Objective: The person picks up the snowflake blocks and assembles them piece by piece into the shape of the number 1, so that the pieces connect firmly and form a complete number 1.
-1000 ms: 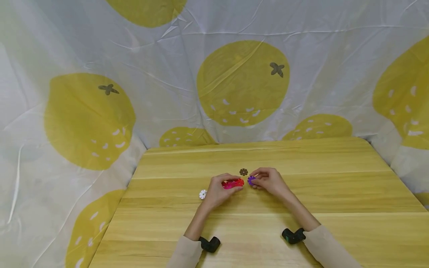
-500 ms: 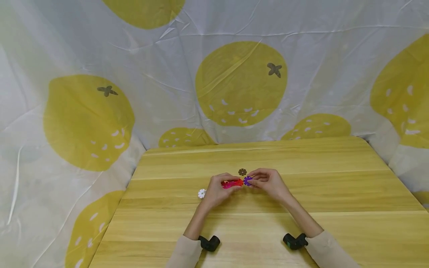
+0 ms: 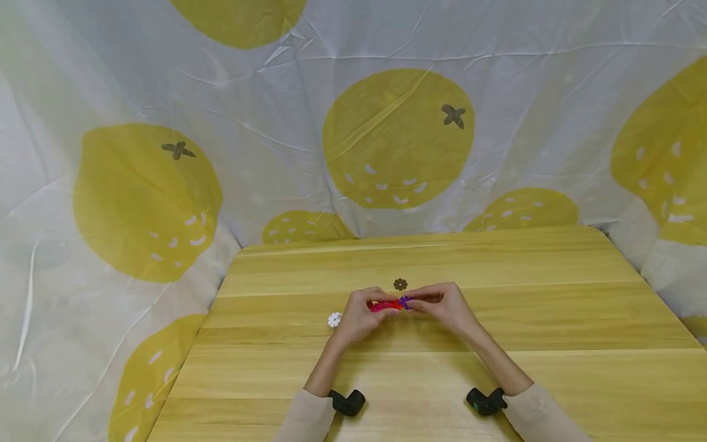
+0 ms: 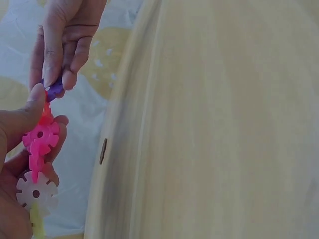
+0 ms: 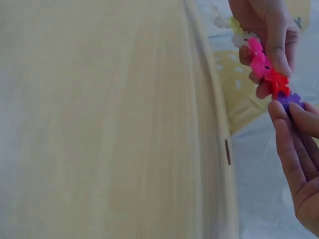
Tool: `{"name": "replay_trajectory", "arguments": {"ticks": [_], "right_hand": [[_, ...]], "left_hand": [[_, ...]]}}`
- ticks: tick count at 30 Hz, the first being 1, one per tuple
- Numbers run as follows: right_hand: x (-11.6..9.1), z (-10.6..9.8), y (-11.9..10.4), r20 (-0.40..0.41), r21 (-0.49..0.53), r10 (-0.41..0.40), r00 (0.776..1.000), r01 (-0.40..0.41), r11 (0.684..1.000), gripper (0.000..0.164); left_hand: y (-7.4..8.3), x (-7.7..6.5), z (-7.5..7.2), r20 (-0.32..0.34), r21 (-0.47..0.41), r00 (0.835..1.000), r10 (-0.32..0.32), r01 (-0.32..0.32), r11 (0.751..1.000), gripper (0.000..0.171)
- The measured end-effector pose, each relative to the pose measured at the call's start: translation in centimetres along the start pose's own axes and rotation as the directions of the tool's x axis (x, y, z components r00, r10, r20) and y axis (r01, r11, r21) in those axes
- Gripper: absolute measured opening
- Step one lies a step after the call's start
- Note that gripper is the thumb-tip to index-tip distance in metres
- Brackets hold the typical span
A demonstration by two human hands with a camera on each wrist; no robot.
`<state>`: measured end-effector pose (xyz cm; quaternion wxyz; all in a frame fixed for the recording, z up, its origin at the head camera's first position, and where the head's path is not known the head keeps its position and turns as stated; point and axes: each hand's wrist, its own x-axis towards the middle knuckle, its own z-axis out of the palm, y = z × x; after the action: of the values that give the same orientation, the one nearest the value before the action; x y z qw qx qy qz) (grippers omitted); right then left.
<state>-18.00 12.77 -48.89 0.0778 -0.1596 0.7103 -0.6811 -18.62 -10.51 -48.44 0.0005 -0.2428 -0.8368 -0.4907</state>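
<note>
My left hand (image 3: 358,314) grips a chain of notched plastic snowflake discs. In the left wrist view the chain has a yellow disc (image 4: 36,221), a white disc (image 4: 37,193), two pink discs (image 4: 41,135) and a red disc (image 4: 46,115) at its upper end. Between thumb and fingers, my right hand (image 3: 446,306) pinches a purple snowflake disc (image 5: 289,99). The purple disc meets the red one; how deep their slots engage is hidden by the fingertips. Left of my left hand shows another white disc (image 3: 334,319); I cannot tell whether it joins the chain.
A brown snowflake disc (image 3: 400,284) lies on the wooden table (image 3: 552,307) just beyond my hands. Black wrist cameras (image 3: 348,403) sit at both sleeves. A lemon-print curtain (image 3: 265,135) hangs behind and beside the table.
My right hand has moved left, bringing the purple disc from a gap away up against the red end of the chain. The left hand stays nearly in place, still gripping the chain.
</note>
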Motion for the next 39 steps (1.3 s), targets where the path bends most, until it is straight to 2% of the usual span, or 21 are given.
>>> {"name": "replay_trajectory", "arguments": {"ticks": [8,13,18,24,29,35,39], "right_hand": [[0.1,0.13,-0.16,-0.014,-0.025,0.001,1.0,-0.002,1.0,0.024],[-0.1,0.03,0.14,-0.015,-0.057,0.0,1.0,0.0,0.998,0.029],[-0.1,-0.05,0.2,-0.017,-0.036,-0.026,1.0,0.025,0.999,0.026],[-0.04,-0.04,-0.01,0.008,-0.004,-0.063,0.998,0.064,0.998,0.023],[-0.01,-0.13,0.0,0.011,0.018,-0.003,1.0,0.002,1.0,0.026],[0.08,-0.32,-0.2,-0.043,0.087,0.082,0.996,-0.078,0.993,0.032],[0.23,-0.4,-0.13,-0.073,0.093,0.107,0.992,-0.1,0.991,0.031]], "left_hand": [[-0.02,0.04,-0.29,-0.02,-0.045,0.999,-0.028,0.027,0.999,0.024],[-0.25,-0.04,-0.58,-0.031,-0.105,0.996,-0.082,0.079,0.991,0.025],[-0.26,-0.03,-0.77,-0.036,-0.13,0.995,-0.094,0.089,0.987,0.024],[-0.21,-0.03,-0.65,-0.011,-0.143,0.994,-0.107,0.104,0.984,0.024],[-0.27,-0.15,-0.62,0.012,-0.12,0.992,-0.125,0.125,0.985,0.022],[-0.42,0.13,-0.67,0.051,-0.081,0.992,-0.119,0.123,0.989,0.024],[-0.39,0.24,-0.61,0.046,-0.082,0.993,-0.111,0.115,0.99,0.029]]}}
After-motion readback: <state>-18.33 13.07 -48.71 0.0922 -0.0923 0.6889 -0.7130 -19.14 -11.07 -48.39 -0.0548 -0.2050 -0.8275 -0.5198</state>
